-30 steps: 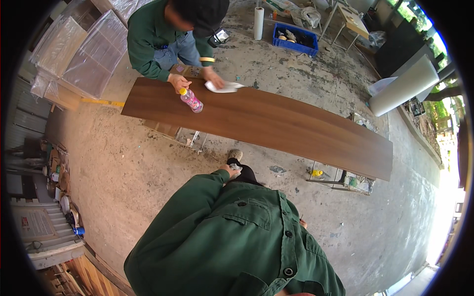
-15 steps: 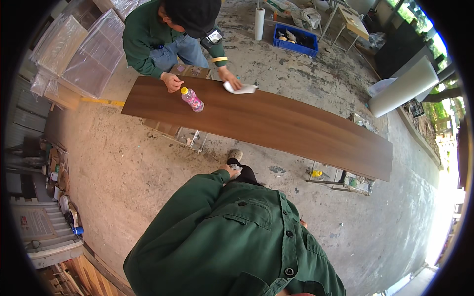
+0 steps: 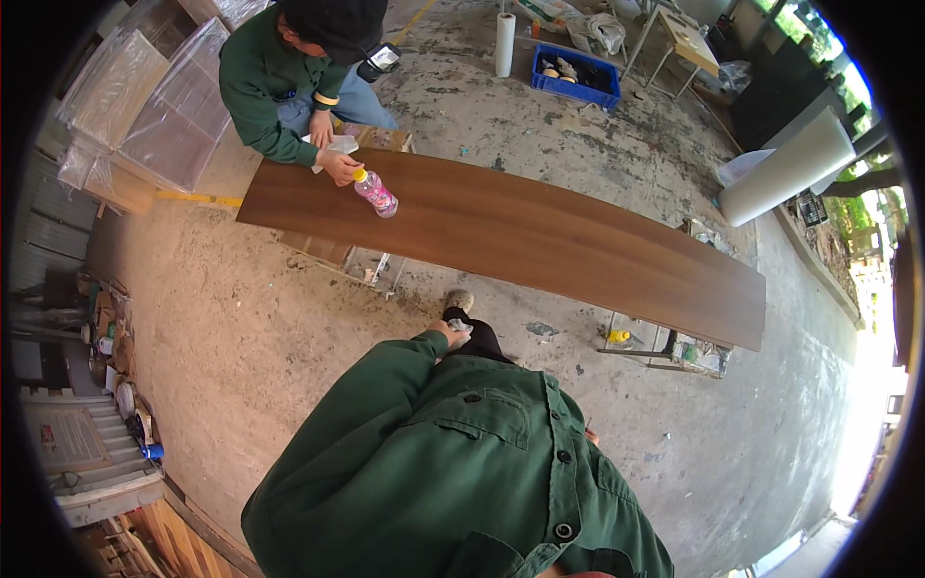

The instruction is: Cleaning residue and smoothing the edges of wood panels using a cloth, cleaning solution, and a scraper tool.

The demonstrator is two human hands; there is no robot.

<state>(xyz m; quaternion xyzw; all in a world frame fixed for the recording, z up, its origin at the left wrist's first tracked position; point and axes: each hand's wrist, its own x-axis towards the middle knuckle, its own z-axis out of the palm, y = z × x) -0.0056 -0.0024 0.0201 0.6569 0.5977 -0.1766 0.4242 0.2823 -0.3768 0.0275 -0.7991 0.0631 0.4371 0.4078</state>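
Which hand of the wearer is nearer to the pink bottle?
Left. In the picture, the left hand is below and right of the bottle; the right hand, mostly hidden, is farther below and right.

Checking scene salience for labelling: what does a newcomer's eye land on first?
First, the long brown board slanting across the middle, with a pink bottle standing toward its left end and a co-worker's hand right by the yellow cap. Next, the blue crate at the top and the thick white roll at upper right. Nearer, the wearer's left hand holds something pale and crumpled.
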